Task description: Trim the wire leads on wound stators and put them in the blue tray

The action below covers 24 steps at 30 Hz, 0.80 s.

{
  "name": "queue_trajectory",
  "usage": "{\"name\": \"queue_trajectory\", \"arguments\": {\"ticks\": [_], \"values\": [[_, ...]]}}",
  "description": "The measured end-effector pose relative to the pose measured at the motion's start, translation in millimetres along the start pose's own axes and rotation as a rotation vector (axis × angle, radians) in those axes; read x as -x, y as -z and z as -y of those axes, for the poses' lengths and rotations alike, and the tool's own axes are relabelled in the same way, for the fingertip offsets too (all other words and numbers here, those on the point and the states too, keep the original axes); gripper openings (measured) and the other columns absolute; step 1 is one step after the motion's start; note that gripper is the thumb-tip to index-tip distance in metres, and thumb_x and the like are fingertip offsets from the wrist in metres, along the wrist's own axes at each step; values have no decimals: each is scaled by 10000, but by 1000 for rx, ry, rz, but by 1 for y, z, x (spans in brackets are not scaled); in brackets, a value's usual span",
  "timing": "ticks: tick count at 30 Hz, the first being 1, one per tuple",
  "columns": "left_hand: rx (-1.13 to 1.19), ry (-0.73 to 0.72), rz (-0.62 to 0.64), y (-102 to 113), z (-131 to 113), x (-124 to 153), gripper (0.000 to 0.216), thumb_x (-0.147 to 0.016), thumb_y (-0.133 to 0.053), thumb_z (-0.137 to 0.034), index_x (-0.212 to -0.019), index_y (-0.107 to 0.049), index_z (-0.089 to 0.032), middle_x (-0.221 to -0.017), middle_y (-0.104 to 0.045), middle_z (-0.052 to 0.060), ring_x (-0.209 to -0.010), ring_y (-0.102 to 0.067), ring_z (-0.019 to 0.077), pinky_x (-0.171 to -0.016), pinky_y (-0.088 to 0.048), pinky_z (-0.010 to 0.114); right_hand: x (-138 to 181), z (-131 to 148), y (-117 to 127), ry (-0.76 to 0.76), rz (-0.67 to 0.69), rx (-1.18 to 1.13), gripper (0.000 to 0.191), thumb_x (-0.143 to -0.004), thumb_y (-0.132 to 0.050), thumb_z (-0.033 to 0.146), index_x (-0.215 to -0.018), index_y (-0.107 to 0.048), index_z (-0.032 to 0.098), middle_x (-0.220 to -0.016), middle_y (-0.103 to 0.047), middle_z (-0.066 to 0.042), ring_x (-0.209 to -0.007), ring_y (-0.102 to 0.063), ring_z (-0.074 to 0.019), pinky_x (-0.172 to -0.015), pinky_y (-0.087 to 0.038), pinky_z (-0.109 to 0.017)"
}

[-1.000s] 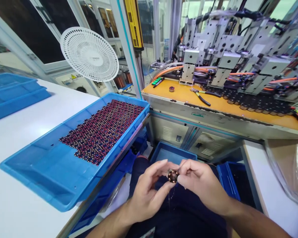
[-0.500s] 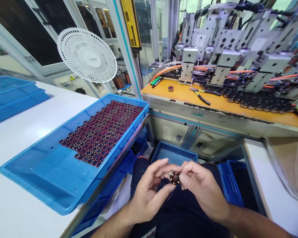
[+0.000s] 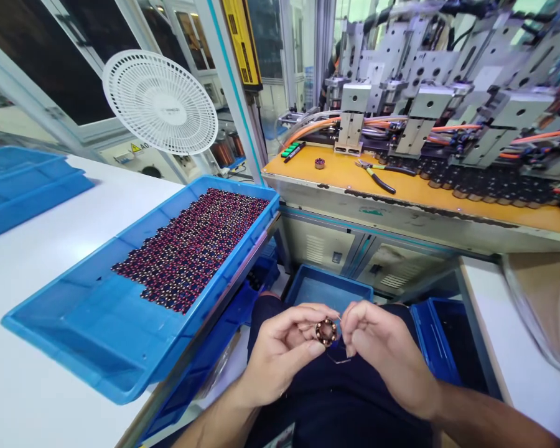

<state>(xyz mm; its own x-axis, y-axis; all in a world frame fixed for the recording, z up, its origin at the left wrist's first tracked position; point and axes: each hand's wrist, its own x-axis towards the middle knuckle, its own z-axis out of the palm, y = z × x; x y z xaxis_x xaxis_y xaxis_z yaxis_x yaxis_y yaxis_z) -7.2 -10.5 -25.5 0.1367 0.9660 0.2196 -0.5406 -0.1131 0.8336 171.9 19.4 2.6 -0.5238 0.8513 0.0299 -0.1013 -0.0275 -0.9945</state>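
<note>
Over my lap, my left hand (image 3: 280, 354) pinches a small round copper-wound coil part (image 3: 326, 330) between thumb and fingers. My right hand (image 3: 378, 348) is closed at the part's right side, its fingertips on a thin wire (image 3: 336, 359) that loops below the part. To my left a blue tray (image 3: 74, 323) leans on the white table, filled in its upper half with several rows of like parts (image 3: 191, 246).
Ahead is an orange-topped machine bench (image 3: 415, 193) with pliers (image 3: 378, 177), one loose coil (image 3: 320, 163) and markers (image 3: 293, 149). Blue bins (image 3: 326, 289) sit by my knees. A white fan (image 3: 161, 102) stands behind the tray. More blue trays (image 3: 23, 186) lie far left.
Both hands have turned the coil part a little and curled closer round it; the wire now loops under the part rather than hanging straight down. The view has drifted slightly.
</note>
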Motion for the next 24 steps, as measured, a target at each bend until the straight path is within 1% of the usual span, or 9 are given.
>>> {"name": "queue_trajectory", "arguments": {"ticks": [3,5,7,10,14,18,21,24], "values": [[-25,22,49,-1,0,0,323,-836,-708,-104,-1117,-738,-260,-1186,-672,69,-1087,-661,160,-924,-535,242,-5,8,0,-46,5,90,313,-927,-611,395,-733,-525,165,-694,-512,10,-642,-464,-112,-607,-392,-226],[-9,36,68,0,1,-1,358,-793,-764,-153,-1134,-736,-256,-1201,-632,70,-1044,-659,155,-904,-538,241,-6,8,-2,-46,-14,128,309,-934,-585,360,-704,-518,165,-678,-513,12,-627,-456,-105,-594,-381,-219],[7,46,56,1,3,-1,379,-750,-803,-159,-1112,-747,-254,-1158,-616,56,-965,-655,126,-861,-540,222,-6,6,-2,-32,-5,138,297,-941,-564,345,-707,-529,165,-683,-520,11,-632,-460,-105,-603,-384,-220],[35,67,17,2,4,-2,328,-750,-795,-136,-1056,-765,-250,-1056,-631,39,-882,-645,97,-795,-532,191,-5,4,3,-51,58,105,294,-934,-562,337,-697,-524,166,-679,-516,11,-647,-468,-111,-622,-393,-227],[53,95,19,1,1,-1,312,-756,-786,-134,-1049,-761,-239,-1036,-668,48,-817,-644,90,-764,-531,195,-5,11,19,-121,129,129,271,-906,-595,304,-685,-532,159,-671,-520,14,-636,-456,-102,-605,-372,-219],[-12,105,33,-2,-5,-2,310,-758,-774,-100,-1042,-765,-224,-1052,-663,53,-840,-643,86,-774,-523,175,-6,21,23,-127,154,150,237,-891,-644,350,-777,-581,152,-728,-537,13,-663,-454,-100,-608,-364,-213],[-35,126,49,-4,-6,-2,317,-762,-767,-90,-1050,-764,-223,-1053,-654,52,-840,-642,84,-762,-524,169,-8,21,21,-134,157,165,242,-904,-619,319,-737,-567,152,-707,-529,17,-654,-443,-96,-606,-357,-214],[-31,143,63,-4,-8,1,319,-770,-759,-89,-1059,-761,-225,-1065,-675,63,-839,-648,88,-773,-528,181,-7,20,28,-192,187,201,253,-914,-598,295,-709,-546,156,-669,-499,28,-622,-422,-91,-582,-338,-215]]}}
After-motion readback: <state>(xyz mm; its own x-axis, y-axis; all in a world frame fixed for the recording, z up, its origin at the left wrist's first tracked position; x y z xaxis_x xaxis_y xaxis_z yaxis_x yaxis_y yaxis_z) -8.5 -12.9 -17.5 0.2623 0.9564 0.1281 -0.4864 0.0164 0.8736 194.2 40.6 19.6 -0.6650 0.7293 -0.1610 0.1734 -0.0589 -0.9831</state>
